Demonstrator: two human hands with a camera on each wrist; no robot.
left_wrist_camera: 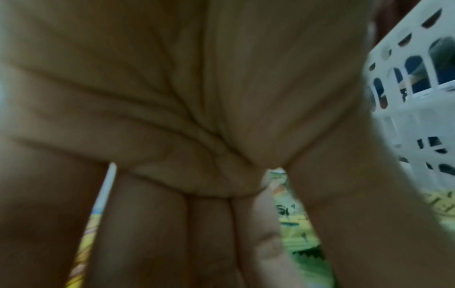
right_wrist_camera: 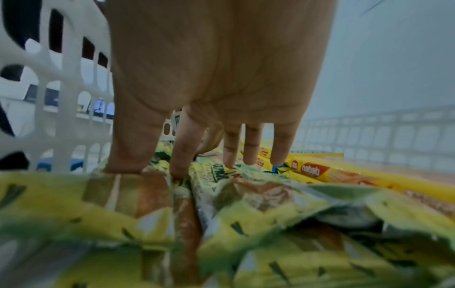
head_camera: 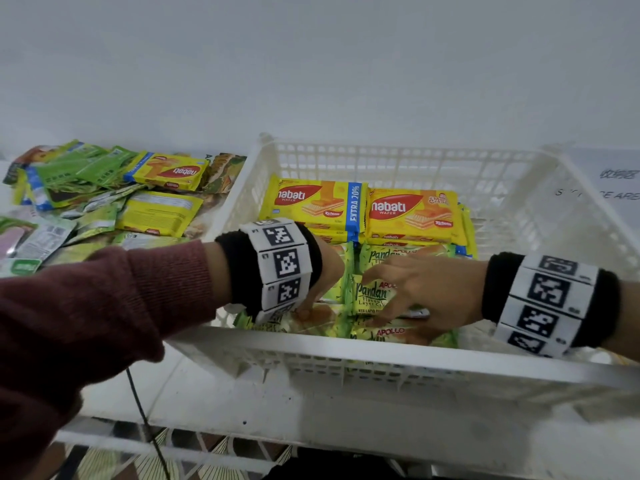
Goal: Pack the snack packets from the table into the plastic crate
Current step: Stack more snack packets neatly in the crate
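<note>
The white plastic crate (head_camera: 381, 355) stands on the table and holds two yellow Nabati wafer packets (head_camera: 311, 202) side by side at the back. Green Apollo pandan cake packets (head_camera: 372, 296) lie in the front half. Both hands are inside the crate. My left hand (head_camera: 325, 282) reaches in over the left wall, its straight fingers (left_wrist_camera: 172, 233) pointing down onto the green packets (left_wrist_camera: 295, 224). My right hand (head_camera: 415, 285) comes in from the right, fingers spread. Its thumb and forefinger (right_wrist_camera: 182, 155) touch the pandan packets (right_wrist_camera: 246, 194), beside a Nabati packet (right_wrist_camera: 312, 171).
A loose pile of green and yellow snack packets (head_camera: 86, 188) lies on the table left of the crate. A white wall stands close behind. A paper sign (head_camera: 616, 185) is at the right, and a black cable (head_camera: 142, 410) hangs over the table's front edge.
</note>
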